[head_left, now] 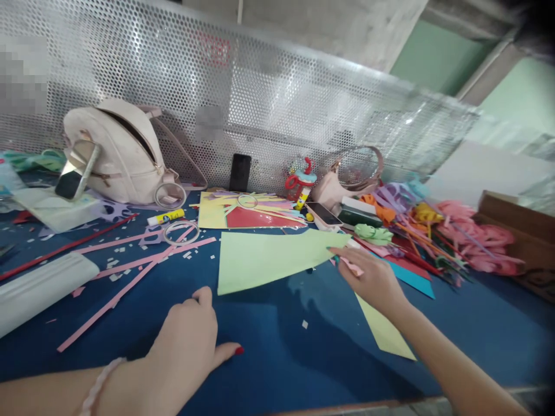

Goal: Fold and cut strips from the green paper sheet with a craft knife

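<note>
Backpack (115, 151): zip open, contents hidden. Right hand (368, 277) pinches green paper (269, 257), pink bit underneath unclear. Left hand (188, 338) flat on bench (277, 346), fingers loosely spread.

Right hand (368, 277) grips pink item, perhaps scissors.

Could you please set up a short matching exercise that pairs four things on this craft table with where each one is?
Things:
1. light green paper sheet
2. glue stick
3. pale backpack
4. black phone

Places:
A. leaning upright against the perforated metal panel
B. pinched at its corner by the right hand
C. lying flat just right of the backpack's base
D. far left, against the panel

Pairs: 1-B, 2-C, 3-D, 4-A
</note>
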`<action>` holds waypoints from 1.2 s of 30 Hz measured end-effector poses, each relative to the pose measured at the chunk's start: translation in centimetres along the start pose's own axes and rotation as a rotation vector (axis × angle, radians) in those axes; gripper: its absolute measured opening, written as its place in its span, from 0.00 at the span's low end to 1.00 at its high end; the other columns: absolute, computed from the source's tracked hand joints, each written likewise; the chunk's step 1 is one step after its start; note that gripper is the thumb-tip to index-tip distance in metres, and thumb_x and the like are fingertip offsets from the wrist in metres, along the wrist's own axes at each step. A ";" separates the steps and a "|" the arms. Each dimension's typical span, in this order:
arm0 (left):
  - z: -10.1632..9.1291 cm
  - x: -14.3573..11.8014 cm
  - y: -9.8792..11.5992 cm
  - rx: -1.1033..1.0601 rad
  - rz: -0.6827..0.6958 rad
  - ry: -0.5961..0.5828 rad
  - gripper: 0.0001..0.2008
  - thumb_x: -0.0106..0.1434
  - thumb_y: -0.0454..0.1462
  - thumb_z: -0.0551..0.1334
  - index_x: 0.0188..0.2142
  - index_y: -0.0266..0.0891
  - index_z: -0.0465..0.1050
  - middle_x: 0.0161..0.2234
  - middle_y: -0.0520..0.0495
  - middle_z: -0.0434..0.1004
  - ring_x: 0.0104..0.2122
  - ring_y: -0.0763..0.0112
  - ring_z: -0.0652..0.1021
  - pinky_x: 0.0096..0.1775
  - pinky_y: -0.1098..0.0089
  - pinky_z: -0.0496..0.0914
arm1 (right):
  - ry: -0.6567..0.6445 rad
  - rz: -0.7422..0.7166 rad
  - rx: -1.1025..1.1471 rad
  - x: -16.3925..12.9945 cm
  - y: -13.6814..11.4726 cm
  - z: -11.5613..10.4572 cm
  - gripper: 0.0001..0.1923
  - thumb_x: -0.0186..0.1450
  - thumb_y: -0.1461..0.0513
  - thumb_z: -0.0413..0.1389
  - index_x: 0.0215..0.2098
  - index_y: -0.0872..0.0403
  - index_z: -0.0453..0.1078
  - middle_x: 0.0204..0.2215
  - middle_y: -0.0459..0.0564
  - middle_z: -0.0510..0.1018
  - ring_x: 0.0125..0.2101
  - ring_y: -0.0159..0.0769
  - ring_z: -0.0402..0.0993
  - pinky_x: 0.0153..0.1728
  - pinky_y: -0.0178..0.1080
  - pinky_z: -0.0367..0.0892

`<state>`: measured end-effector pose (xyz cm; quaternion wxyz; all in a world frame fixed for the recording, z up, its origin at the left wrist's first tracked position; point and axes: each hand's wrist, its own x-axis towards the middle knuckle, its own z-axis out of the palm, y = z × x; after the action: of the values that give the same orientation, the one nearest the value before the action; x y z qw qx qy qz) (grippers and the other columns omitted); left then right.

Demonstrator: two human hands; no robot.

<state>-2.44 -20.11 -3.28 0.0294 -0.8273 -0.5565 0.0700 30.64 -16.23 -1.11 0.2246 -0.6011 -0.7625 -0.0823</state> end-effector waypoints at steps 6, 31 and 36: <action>-2.2 0.6 -0.5 0.082 0.002 0.013 0.23 0.67 0.47 0.55 0.34 0.25 0.75 0.30 0.37 0.69 0.26 0.55 0.77 0.24 0.66 0.68 | 0.115 0.363 0.721 3.5 1.7 1.8 0.19 0.61 0.50 0.53 0.43 0.54 0.70 0.34 0.52 0.76 0.33 0.39 0.73 0.34 0.41 0.68; 0.5 3.6 -2.4 -0.303 0.836 -0.089 0.29 0.70 0.50 0.48 0.67 0.44 0.49 0.68 0.38 0.40 0.65 0.46 0.46 0.61 0.45 0.49 | -0.364 -0.006 0.288 8.4 -4.0 7.8 0.24 0.64 0.65 0.48 0.59 0.54 0.63 0.51 0.56 0.73 0.50 0.41 0.69 0.52 0.43 0.61; 0.8 3.9 -2.7 -0.351 0.783 -0.199 0.30 0.70 0.54 0.43 0.68 0.49 0.43 0.68 0.42 0.32 0.66 0.47 0.40 0.62 0.44 0.43 | -0.388 0.084 -0.107 6.9 -2.8 7.0 0.28 0.66 0.63 0.47 0.64 0.60 0.56 0.48 0.69 0.73 0.50 0.56 0.68 0.48 0.54 0.60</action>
<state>-3.60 -15.56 -4.10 -0.1941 -0.9576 -0.2044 0.0594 25.06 -8.15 -3.86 0.0445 -0.6480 -0.7604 0.0040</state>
